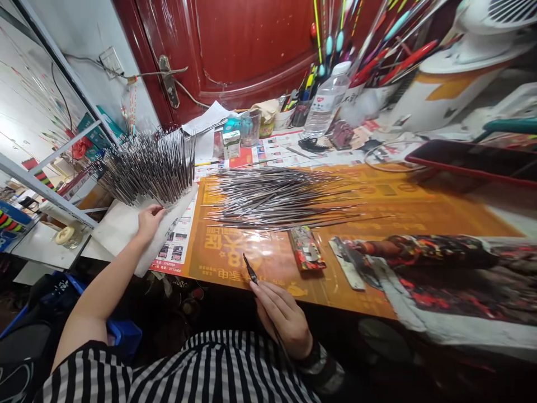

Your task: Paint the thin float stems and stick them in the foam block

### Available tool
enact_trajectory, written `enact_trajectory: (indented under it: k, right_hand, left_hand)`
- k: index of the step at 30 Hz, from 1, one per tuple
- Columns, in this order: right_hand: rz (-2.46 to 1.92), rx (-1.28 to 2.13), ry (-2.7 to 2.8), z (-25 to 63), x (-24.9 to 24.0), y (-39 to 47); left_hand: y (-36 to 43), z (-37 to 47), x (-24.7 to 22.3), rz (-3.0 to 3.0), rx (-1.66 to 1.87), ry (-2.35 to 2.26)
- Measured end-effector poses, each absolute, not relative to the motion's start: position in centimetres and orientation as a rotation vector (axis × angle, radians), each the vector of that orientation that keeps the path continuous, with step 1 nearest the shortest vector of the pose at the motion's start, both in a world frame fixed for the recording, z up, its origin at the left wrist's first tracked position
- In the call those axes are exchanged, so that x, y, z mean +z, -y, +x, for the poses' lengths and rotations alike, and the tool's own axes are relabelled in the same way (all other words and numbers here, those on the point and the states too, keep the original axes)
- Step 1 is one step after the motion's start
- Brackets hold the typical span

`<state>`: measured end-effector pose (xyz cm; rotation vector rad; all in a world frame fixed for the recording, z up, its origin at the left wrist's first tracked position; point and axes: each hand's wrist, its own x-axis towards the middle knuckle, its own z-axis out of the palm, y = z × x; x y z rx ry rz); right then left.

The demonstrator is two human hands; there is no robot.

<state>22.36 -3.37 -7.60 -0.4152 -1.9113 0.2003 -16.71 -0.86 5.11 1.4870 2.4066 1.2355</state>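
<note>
My left hand (150,221) reaches to the front edge of a dense stand of thin dark sticks (151,165), upright in a white foam block (126,229). Its fingertips are pinched at the foot of the sticks; what they hold, if anything, is hidden. My right hand (285,319) is closed around a slim paintbrush (251,273) with a black, pointed tip, held above the table's front edge. Beyond it, a loose pile of similar dark sticks (272,196) lies flat on the orange sheet (235,252). A small paint-smeared box (307,250) sits in front of the pile.
On the right, a paint-stained tool with a dark handle (440,250) rests on a stained cloth (403,313). A water bottle (327,103), a glass (250,129) and pots of colourful floats stand along the back. A phone-like dark slab (474,159) overhangs the right side.
</note>
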Motion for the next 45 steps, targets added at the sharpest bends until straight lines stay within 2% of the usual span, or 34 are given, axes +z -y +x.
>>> enact_trajectory:
  k: [7,16,25,29,33,38,45]
  right_hand:
    - [-0.396,0.212,1.921,22.4,-7.5,3.4]
    - [-0.403,0.215,1.901,22.3,-7.6,3.3]
    - [-0.406,0.214,1.889,22.1,-7.7,3.2]
    - [-0.423,0.235,1.883,21.9,-7.8,3.1]
    - [-0.437,0.269,1.857,22.0,-6.9,3.2]
    - [-0.494,0.302,1.834,23.8,-5.5,3.0]
    - [-0.643,0.171,1.767,27.6,-4.7,1.8]
  left_hand:
    - [-0.8,-16.1,4.2,1.45,1.165,-2.572]
    - [-1.7,-16.2,3.7,1.436,0.859,-2.694]
    - [0.4,-14.5,6.5,1.659,0.535,-2.747]
    - [2.4,-10.7,6.2,1.979,0.459,-2.59]
    - [1.3,-5.7,3.9,2.301,0.482,-2.268]
    - [-3.0,-1.9,1.9,2.383,0.411,-2.144]
    - [-5.7,-0.2,1.8,2.337,0.317,-2.122]
